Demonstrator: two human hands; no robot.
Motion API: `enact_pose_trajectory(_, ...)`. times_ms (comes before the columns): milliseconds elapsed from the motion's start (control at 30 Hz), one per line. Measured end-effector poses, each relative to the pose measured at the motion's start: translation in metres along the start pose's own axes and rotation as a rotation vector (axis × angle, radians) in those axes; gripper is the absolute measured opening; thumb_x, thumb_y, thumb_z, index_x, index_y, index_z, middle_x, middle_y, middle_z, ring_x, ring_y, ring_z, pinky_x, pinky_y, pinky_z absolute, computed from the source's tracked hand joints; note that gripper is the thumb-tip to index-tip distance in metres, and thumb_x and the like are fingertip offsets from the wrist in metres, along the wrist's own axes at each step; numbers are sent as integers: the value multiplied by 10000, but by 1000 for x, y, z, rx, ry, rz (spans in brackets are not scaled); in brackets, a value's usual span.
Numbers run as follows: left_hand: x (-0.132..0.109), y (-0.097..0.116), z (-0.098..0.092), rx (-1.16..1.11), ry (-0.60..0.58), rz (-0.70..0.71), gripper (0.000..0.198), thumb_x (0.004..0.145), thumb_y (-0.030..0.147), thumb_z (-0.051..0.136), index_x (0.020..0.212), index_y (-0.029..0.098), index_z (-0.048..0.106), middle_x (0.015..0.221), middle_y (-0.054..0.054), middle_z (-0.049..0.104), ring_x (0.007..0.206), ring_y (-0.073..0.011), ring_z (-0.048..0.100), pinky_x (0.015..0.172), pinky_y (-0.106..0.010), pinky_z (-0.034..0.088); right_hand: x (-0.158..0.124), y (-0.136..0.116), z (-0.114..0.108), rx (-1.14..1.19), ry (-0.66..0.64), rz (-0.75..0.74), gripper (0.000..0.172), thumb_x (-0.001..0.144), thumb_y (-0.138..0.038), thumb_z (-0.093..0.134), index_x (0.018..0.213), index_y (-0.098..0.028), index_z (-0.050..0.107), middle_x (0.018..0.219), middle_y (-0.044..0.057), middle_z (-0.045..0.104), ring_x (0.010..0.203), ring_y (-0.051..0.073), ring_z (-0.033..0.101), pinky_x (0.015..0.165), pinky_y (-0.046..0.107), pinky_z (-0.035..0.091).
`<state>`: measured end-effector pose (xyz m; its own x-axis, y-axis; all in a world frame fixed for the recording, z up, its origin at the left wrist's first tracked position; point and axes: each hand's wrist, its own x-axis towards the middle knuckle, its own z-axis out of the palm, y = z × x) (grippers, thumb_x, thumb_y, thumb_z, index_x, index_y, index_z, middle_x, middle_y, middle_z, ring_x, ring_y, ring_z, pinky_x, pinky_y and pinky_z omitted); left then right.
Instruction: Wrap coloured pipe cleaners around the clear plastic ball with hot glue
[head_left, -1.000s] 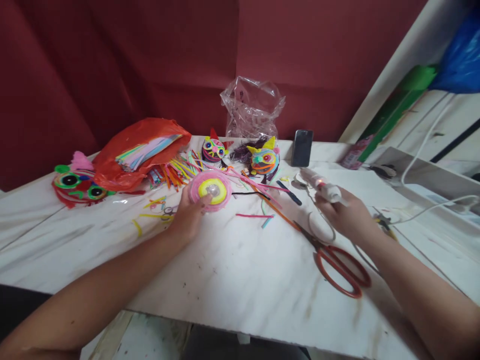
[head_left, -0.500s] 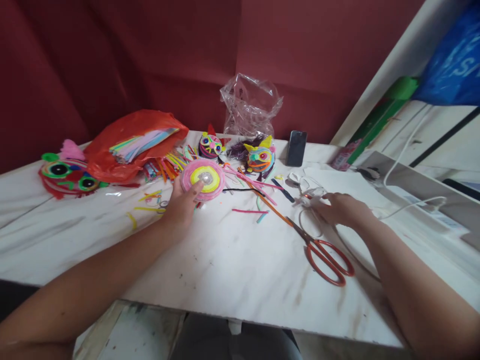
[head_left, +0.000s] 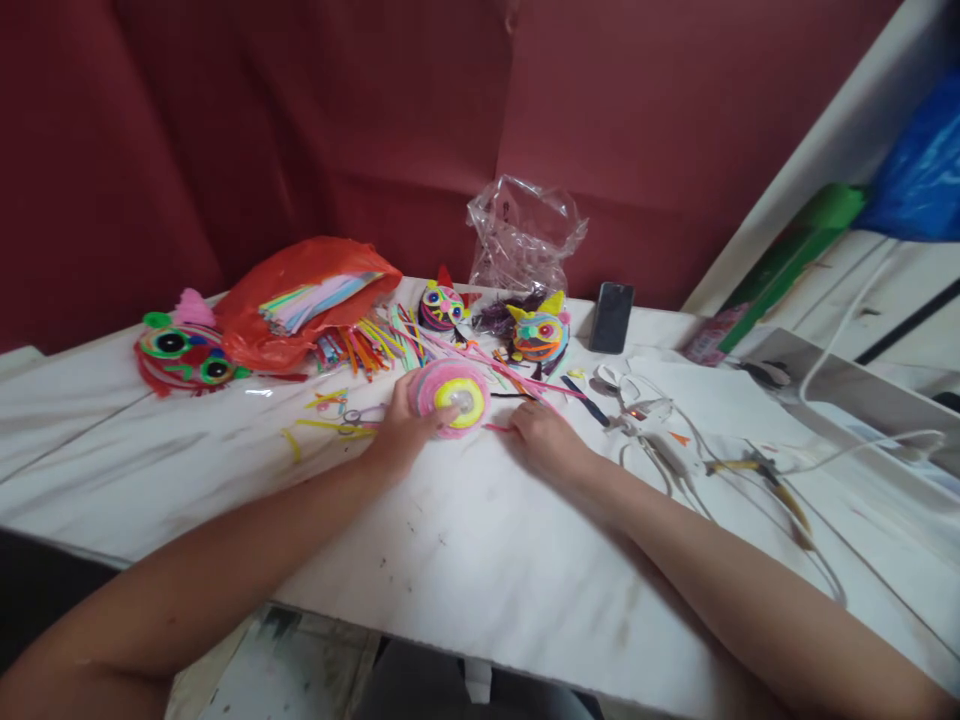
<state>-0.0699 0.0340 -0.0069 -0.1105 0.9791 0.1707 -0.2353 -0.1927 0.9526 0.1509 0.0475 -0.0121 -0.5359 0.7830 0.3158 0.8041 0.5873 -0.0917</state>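
Observation:
My left hand [head_left: 409, 425] is closed round the left edge of a round pink disc [head_left: 480, 385] with a yellow ring and a clear centre, its thumb lying across the front. Just right of the disc, my right hand [head_left: 544, 435] is down at the table with its fingers bent together. The end of a thin dark pink pipe cleaner [head_left: 496, 428] shows at its fingertips. More pink pipe cleaners [head_left: 551, 385] lie behind that hand. The scissors cannot be seen, as the right hand and forearm cover that part of the table.
A red bag [head_left: 300, 260] of pipe cleaners and three decorated faces, one a red-and-green face [head_left: 184, 355], line the back. A phone [head_left: 612, 318] leans near a clear plastic bag [head_left: 525, 235]. White cables and a glue gun [head_left: 671, 450] lie right, beside yellow-handled pliers [head_left: 791, 510].
My right hand has left the glue gun and come left to the table beside the disc. The view has shifted, and the pliers now show at the right.

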Motion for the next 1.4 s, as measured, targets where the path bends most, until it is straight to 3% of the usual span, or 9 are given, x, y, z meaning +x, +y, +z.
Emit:
enact_pose_trajectory(133, -2, -6, -3, 104, -65, -2, 792, 553, 304, 847, 1243, 216, 468, 1301, -95, 557, 1216, -273, 533, 1024, -409, 447, -8, -5, -23, 329, 166, 154, 108, 885, -188, 450, 846, -180, 550, 734, 48, 643, 620, 160, 579, 593, 265, 453)
enact_pose_trajectory(300, -5, -7, -3, 217, -126, -1, 860, 550, 323, 858, 1291, 206, 436, 1343, -124, 528, 1231, -308, 522, 1036, -461, 440, -17, -34, -43, 574, 197, 55, 114, 863, -232, 496, 785, -194, 570, 682, 13, 611, 597, 134, 544, 559, 237, 424)
enact_pose_trajectory(500, -10, -5, -1, 333, -188, 5, 941, 505, 340, 885, 1313, 212, 420, 1340, -127, 519, 1232, -327, 520, 1045, -481, 425, -19, -36, -47, 516, 144, -14, 174, 905, -253, 502, 768, -184, 584, 670, 14, 615, 574, 120, 523, 538, 221, 406)
enact_pose_trajectory(600, -12, -3, 0, 343, -202, -6, 939, 506, 345, 880, 1312, 213, 417, 1325, -125, 523, 1222, -331, 526, 1036, -487, 430, -19, -29, -49, 289, 106, -149, 206, 948, -242, 476, 801, -180, 608, 694, 40, 640, 631, 147, 556, 612, 253, 425)
enact_pose_trajectory(733, -12, -5, -1, 349, -209, 8, 943, 509, 358, 877, 1317, 216, 412, 1327, -124, 517, 1230, -328, 515, 1046, -488, 416, -21, -28, -46, -6, 166, -238, 255, 965, -154, 403, 841, -169, 626, 767, 95, 662, 731, 205, 594, 708, 322, 444)
enact_pose_trajectory(900, -12, -5, -2, 366, -205, -4, 953, 515, 368, 876, 1330, 224, 404, 1335, -126, 520, 1242, -329, 510, 1056, -494, 407, -24, -32, -47, 217, 225, -216, 206, 958, -169, 414, 966, -182, 620, 825, 82, 688, 738, 175, 637, 645, 262, 475)
enact_pose_trajectory(1100, -16, 0, 0, 389, -216, -9, 976, 495, 369, 881, 1329, 212, 401, 1374, -144, 498, 1270, -346, 489, 1066, -505, 394, -24, -38, -56, 301, 160, -149, 240, 941, -263, 483, 797, -175, 655, 716, 55, 682, 639, 146, 623, 592, 241, 455)
enact_pose_trajectory(1400, -22, 2, 5, 405, -235, 15, 965, 486, 380, 891, 1321, 230, 430, 1373, -140, 495, 1280, -363, 471, 1073, -510, 369, -25, -43, -50, 367, 201, -79, 286, 946, -324, 483, 755, -197, 655, 678, 43, 679, 569, 130, 589, 528, 225, 411)
